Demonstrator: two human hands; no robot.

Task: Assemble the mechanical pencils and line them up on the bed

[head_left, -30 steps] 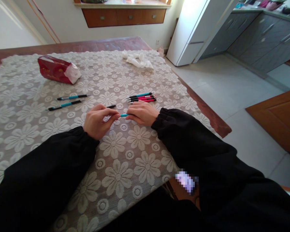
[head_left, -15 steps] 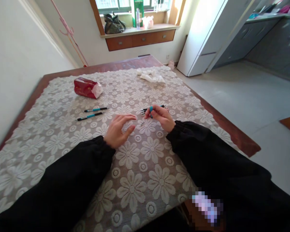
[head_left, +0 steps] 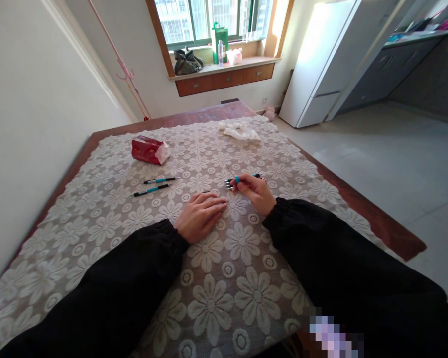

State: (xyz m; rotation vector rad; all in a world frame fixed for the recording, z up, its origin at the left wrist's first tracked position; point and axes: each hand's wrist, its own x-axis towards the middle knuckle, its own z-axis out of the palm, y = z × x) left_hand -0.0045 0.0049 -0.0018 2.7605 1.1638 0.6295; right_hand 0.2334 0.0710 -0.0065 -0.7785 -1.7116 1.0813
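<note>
My left hand (head_left: 202, 215) lies palm down on the lace tablecloth, its fingers stretched out close together. A dark sliver shows just beyond its knuckles; what it belongs to is hidden. To the right of it, my right hand (head_left: 254, 193) pinches a small blue piece (head_left: 237, 179), with a thin dark line pointing up and left from it. The rest of that piece is covered by the fingers. Several pens (head_left: 227, 184) with silver tips lie beneath and behind the right hand. Left of the hands rest two blue-and-black pens, a nearer one (head_left: 151, 190) and a farther one (head_left: 160, 181).
The floral tablecloth (head_left: 211, 303) covers most of a reddish-brown table (head_left: 390, 243). Farther back are a red tissue pack (head_left: 149, 150) and a crumpled white plastic bag (head_left: 242, 132). A white fridge (head_left: 315, 64) stands beyond the table's right side.
My left hand has gone from raised with thumb apart to flat on the cloth, nearer my right hand. The right hand keeps its pinch on the blue piece. The view has tilted up.
</note>
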